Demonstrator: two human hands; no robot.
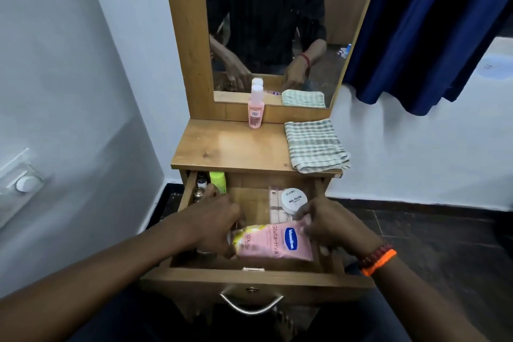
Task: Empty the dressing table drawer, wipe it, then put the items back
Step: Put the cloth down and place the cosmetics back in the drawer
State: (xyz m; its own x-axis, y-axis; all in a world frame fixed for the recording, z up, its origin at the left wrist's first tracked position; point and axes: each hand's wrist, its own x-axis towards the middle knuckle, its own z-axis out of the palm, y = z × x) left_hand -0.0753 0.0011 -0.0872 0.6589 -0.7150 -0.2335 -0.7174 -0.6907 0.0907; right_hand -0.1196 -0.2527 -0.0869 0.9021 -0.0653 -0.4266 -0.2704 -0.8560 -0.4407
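Both hands are down inside the open drawer (191, 194) of the dressing table (236, 147), working on one pink Vaseline tube (273, 241) that lies across the drawer's near end, close behind the front panel. The left hand (213, 219) meets the tube at its yellow-printed left end; its fingers are bent downward and bunched around that end, though how firmly they close on it cannot be told, since the fingertips are hidden beneath the knuckles. The right hand (330, 222) takes the tube's right end, fingers curled over its upper edge near the blue logo, the thumb side out of sight. An orange and dark red band (377, 258) circles the right wrist.

Farther back in the drawer, a round white nail polish tub (294, 200) sits toward the right wall, resting partly on a flat pink pack (276, 205). In the drawer's far left corner stand a lime green bottle (218, 180) and some small dark bottles (200, 186), partly under the tabletop's front edge.

On the tabletop, a small pink bottle with a white cap (255, 108) stands upright at the back edge, against the mirror frame (188, 36). A folded green-and-white checked cloth (316, 144) lies at the right edge, its near corner overhanging the front. A metal handle (251, 305) hangs on the drawer front.
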